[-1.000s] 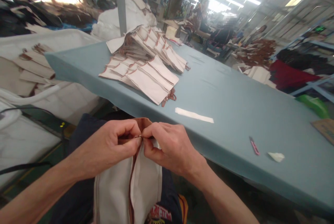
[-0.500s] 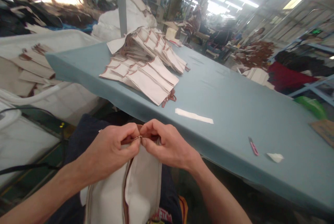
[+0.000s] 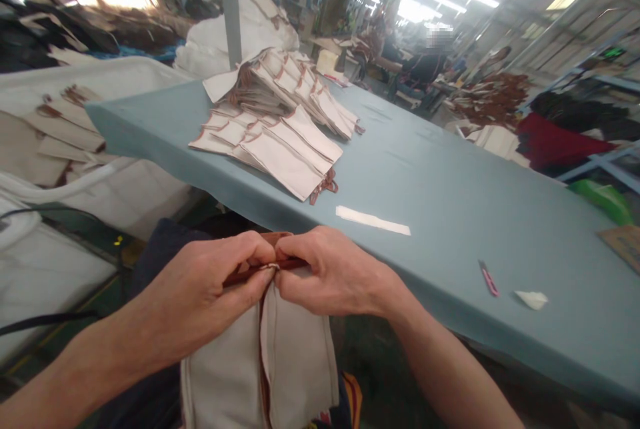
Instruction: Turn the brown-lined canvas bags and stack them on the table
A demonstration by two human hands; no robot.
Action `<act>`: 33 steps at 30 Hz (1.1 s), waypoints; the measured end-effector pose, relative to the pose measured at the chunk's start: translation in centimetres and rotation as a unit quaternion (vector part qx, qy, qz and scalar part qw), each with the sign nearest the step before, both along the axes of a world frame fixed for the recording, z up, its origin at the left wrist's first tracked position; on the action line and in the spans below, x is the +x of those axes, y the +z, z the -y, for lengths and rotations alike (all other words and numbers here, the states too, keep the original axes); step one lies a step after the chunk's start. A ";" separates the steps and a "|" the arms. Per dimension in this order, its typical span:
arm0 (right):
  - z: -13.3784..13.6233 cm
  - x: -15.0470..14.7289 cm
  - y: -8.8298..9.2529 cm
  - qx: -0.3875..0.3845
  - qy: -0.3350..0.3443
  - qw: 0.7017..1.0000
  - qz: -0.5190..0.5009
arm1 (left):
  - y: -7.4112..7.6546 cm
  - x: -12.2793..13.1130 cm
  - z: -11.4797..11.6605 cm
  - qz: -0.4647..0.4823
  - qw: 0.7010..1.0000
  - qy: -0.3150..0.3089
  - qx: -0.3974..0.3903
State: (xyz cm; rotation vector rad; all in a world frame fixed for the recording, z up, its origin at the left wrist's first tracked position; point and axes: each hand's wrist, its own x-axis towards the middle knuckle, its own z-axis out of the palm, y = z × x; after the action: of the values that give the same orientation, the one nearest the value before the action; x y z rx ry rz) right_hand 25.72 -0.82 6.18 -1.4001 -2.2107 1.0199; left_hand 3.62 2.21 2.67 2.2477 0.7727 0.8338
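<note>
A cream bag piece (image 3: 300, 342) with brown edging hangs over my lap, a brown-lined seam or slit running down its middle. At its top edge, my left hand (image 3: 227, 272) pinches the material between thumb and fingers. Close against it, my right hand (image 3: 325, 272) is closed on the same edge from the other side. The fingertips of both hands nearly meet over the top of the seam. Behind the fingers a brown strip of the piece shows. The exact spot they pinch is partly hidden.
Similar cream pieces (image 3: 285, 149) lie stacked on the blue-green table (image 3: 430, 209). A white strip (image 3: 373, 220), a pink-handled cutter (image 3: 489, 279) and a white scrap (image 3: 531, 299) lie nearer its front edge. White bins (image 3: 145, 186) stand at left. A seated person (image 3: 423, 72) is far back.
Both hands and the bag piece have shifted slightly right. The piece hangs a little more spread, with more brown strip showing behind the fingers. Both pinches stay closed.
</note>
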 end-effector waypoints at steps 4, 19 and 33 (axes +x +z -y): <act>0.0 0.3 -0.6 -0.021 0.002 0.999 -0.032 | -0.5 -0.3 0.0 -0.002 0.997 -0.026 0.074; 0.7 0.1 -4.0 -0.297 0.015 0.868 -0.397 | -0.1 -1.7 -0.3 -0.016 0.949 -0.117 0.292; 1.9 -0.9 -6.0 -0.291 -0.030 0.830 -0.475 | -1.6 -3.4 2.2 -0.030 0.996 0.019 0.080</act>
State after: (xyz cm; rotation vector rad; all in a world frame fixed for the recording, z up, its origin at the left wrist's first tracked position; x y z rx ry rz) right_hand 24.77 -2.67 0.16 -0.7924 -1.1421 1.9251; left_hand 0.21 -0.02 1.04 2.4158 0.8030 0.8759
